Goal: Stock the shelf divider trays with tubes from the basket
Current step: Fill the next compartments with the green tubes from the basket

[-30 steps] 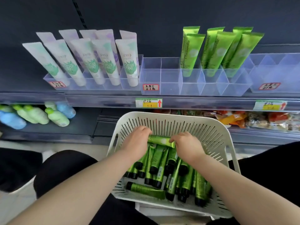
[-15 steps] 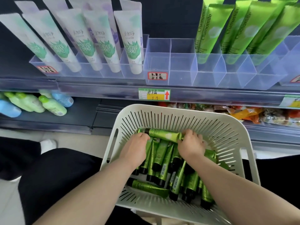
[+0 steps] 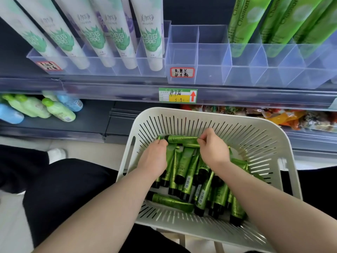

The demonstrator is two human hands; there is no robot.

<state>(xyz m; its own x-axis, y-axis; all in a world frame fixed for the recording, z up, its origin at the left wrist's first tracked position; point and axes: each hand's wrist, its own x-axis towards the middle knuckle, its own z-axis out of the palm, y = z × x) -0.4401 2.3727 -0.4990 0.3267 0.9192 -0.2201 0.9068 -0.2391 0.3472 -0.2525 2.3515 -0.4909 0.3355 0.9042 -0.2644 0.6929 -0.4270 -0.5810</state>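
a green tube (image 3: 182, 139) is held crosswise over the heap of tubes (image 3: 184, 167) in the white basket (image 3: 200, 114), near its far wall. its right end is pinched by the right grip (image 3: 213, 149); its cap end is enclosed in the curled fingers of the left grip (image 3: 155, 155). the clear divider tray (image 3: 209, 73) is seen on the shelf (image 3: 109, 85) above.

Our bare forearms reach forward, hands close together.
Our left hand (image 3: 155, 156) curls round one end of a glossy green plastic tube (image 3: 182, 139); our right hand (image 3: 212, 150) pinches the other end, knuckles up.
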